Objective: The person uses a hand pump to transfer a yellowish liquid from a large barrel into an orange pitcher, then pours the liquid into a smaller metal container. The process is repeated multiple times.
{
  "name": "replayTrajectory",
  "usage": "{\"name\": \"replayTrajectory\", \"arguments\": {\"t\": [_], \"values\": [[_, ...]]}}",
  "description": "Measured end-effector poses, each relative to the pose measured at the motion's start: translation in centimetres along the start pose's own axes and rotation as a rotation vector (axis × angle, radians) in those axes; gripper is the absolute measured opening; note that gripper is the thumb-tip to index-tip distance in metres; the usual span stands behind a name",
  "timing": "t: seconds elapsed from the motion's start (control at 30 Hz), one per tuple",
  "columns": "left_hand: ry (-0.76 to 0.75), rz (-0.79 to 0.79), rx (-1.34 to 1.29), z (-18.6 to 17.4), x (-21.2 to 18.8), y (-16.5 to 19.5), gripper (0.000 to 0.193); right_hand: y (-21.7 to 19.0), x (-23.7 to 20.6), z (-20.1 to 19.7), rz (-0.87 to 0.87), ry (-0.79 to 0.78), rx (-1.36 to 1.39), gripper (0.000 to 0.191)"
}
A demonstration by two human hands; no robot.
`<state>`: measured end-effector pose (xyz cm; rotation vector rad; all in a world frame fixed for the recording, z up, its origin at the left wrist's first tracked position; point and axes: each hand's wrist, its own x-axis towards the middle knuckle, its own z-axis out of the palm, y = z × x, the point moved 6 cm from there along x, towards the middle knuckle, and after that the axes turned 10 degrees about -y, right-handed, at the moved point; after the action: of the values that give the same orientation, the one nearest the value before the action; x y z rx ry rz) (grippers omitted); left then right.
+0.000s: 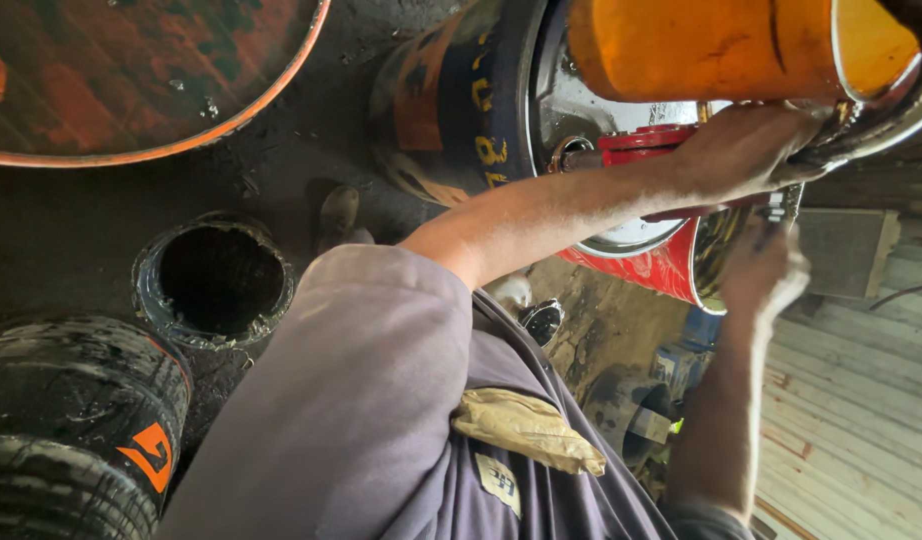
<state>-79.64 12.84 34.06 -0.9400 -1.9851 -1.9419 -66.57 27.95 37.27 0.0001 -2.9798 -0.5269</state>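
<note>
Your left hand reaches up from your grey sleeve and its grip is clenched on the shiny metal rim of the orange container, near the top right corner of the view. The fingers wrap over the rim, so you see only their backs. The container is tipped on its side and the top edge of the view cuts it off.

Your right hand is just below, closed on the oily edge of a red can. It is blurry, and the fingertips hide behind the can's edge, so you cannot see how tight it holds. The left arm covers much of the can.

Behind them a big dark drum lies on its side, with its far part hidden. On the black, greasy floor sits an open black bucket. A black ribbed drum fills the bottom left corner, cut off. A yellow rag pokes out of your shirt.
</note>
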Motion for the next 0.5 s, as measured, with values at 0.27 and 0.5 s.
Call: {"name": "replayTrajectory", "arguments": {"t": [0.27,0.5], "values": [[-0.026,-0.010,-0.013,-1.0,0.2,0.6,0.032,-6.8,-1.8,16.5,0.035,-0.560,-0.270,0.035],[0.011,-0.006,0.013,-2.1,0.1,1.5,0.034,-17.3,-6.6,14.6,-0.226,-0.603,0.306,0.028]]}}
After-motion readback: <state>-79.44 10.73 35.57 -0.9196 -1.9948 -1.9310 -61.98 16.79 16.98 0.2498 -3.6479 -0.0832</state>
